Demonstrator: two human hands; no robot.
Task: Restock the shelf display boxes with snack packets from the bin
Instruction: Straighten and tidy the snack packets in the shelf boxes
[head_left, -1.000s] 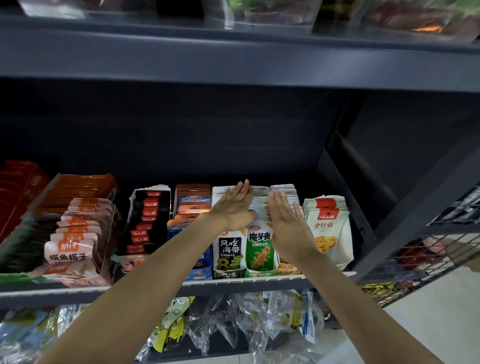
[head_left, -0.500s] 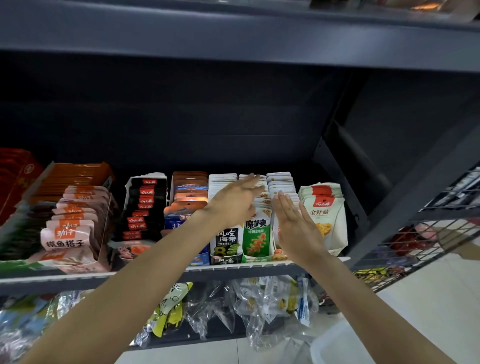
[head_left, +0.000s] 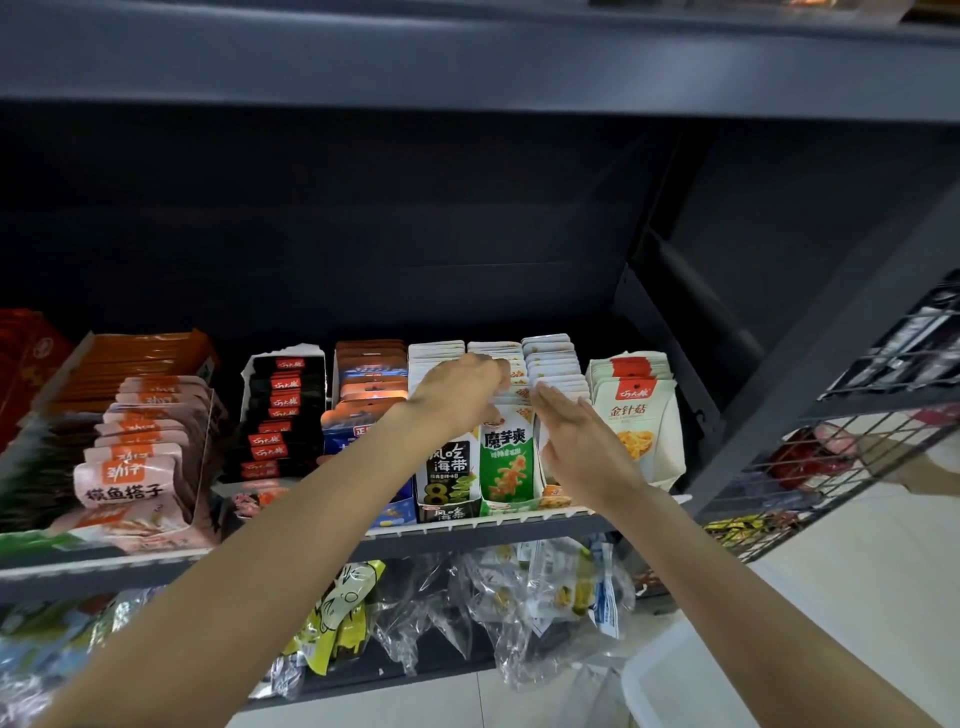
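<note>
Since the earlier frame, left hand (head_left: 460, 392) has curled its fingers over the tops of the green packets (head_left: 506, 462), where it lay flat before; right hand (head_left: 582, 447) remains flat, fingers straight, against that row's right flank. Nearest, the white bin (head_left: 675, 680) sits low right, contents unseen. On the shelf (head_left: 467, 535), packets stand upright, long axis vertical, faces toward the viewer, files running back. Judgement: to square the file, press from both sides and draw tops forward evenly, avoiding neighbouring black packets (head_left: 447, 467).
</note>
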